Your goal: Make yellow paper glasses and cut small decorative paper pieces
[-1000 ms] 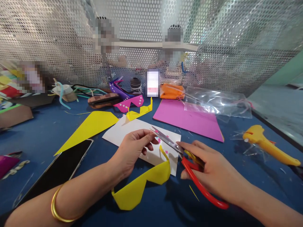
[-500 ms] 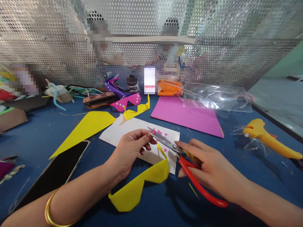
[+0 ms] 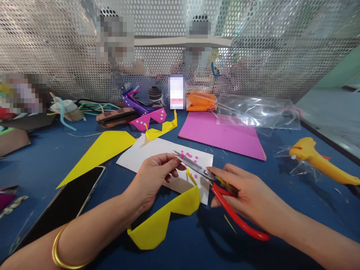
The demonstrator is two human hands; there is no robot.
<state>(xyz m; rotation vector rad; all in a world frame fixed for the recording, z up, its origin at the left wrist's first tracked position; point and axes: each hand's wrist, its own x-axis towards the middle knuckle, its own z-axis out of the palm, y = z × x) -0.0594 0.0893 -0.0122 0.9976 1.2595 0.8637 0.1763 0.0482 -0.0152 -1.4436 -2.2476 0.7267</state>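
1. Right hand (image 3: 250, 198) wrapped around the red plastic loop handles of steel scissors (image 3: 213, 183), fingers closed through the loops; blades nearly shut, tips aimed left at the other hand.
2. Left hand (image 3: 153, 178) with thumb and fingertips pressed together on something tiny at the blade tips; too small to make out, probably a pink paper scrap.
3. Directly beneath, a white paper sheet (image 3: 140, 159) sprinkled with small pink paper squares (image 3: 189, 155); more squares in view than a second ago, blades closed slightly further, both hands otherwise in the same spot. Judged a repeated snipping of small bits, still under way.
4. Against the sheet's near edge, yellow folded-paper sunglasses (image 3: 160, 221), one arm sticking up beside the scissors.
5. Further left, a yellow paper triangle (image 3: 98, 153) and a black smartphone (image 3: 64, 206), flat on the blue tabletop (image 3: 42, 157).
6. Behind the sheet, finished pink paper sunglasses (image 3: 152, 118), a magenta paper sheet (image 3: 222, 135), clear plastic bags (image 3: 253, 112).
7. Far right, a yellow glue gun (image 3: 317, 161).
8. Beyond a perforated metal screen (image 3: 281, 56), other people seated.
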